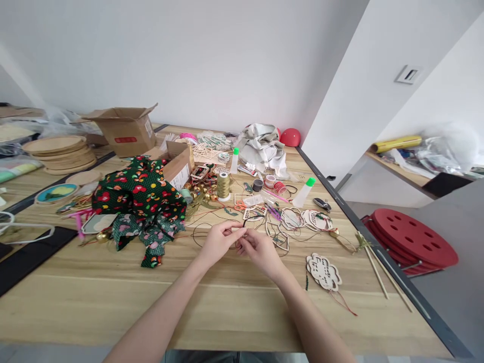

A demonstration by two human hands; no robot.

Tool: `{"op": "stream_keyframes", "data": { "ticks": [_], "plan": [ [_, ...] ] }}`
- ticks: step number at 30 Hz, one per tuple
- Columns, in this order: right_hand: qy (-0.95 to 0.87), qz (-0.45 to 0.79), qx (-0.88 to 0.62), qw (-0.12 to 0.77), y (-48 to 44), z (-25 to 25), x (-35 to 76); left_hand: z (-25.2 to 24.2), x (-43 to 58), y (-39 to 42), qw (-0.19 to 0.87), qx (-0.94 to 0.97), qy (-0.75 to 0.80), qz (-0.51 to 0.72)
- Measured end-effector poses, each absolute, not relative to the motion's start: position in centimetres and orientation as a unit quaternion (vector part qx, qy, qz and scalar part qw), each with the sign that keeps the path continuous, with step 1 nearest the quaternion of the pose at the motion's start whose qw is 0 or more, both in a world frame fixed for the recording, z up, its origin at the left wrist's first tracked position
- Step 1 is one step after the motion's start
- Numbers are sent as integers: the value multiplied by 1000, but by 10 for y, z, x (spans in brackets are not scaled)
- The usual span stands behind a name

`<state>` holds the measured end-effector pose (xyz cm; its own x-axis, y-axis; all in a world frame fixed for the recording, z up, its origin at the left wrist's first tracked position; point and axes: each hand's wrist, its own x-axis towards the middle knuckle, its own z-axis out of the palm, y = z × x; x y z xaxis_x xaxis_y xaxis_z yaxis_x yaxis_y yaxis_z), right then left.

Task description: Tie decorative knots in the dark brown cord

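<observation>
Close together over the middle of the table, my left hand [220, 243] and my right hand [260, 250] meet at their fingertips. Both are closed in a pinch on a thin dark cord [244, 223], whose short end sticks up between the fingers. Loops of dark cord lie on the wood around the hands; whether they join the held piece I cannot tell. Just beyond the fingers are orange-handled scissors [239, 205] and a small pale cut-out tag [258, 212]. Pale wooden frames [278, 237] lie beside my right hand.
Dark floral fabric [139, 189] is heaped to the left, near an open cardboard box [126, 131]. A gold thread spool [223, 186] and green-capped bottles [303, 192] stand behind. Cloud-shaped wooden tags [324, 272] and sticks [378, 272] lie right. Red stools [414, 241] stand past the table edge.
</observation>
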<state>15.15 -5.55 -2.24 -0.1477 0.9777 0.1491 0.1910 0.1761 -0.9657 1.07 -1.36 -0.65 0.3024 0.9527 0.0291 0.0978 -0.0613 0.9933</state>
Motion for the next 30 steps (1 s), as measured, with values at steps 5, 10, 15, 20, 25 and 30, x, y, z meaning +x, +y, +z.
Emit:
{"op": "stream_keyframes", "data": {
  "ticks": [5, 10, 15, 20, 25, 30],
  "plan": [
    [-596, 471, -468, 451, -53, -28, 151, -10, 10, -9, 503, 580, 457, 449],
    [-575, 474, -473, 471, -52, -29, 152, -8, 8, -9, 582, 492, 456, 459],
    [-565, 475, -471, 483, -53, -27, 153, -6, 9, -10, 606, 455, 451, 471],
    [-546, 487, -472, 492, -54, -22, 149, -7, 10, -11, 599, 444, 457, 485],
    [-533, 496, -517, 450, -54, -20, 158, -8, 10, -10, 582, 447, 470, 490],
    [-486, 392, -622, 472, -49, -22, 177, -5, 10, -9, 581, 431, 481, 495]
  ]
}}
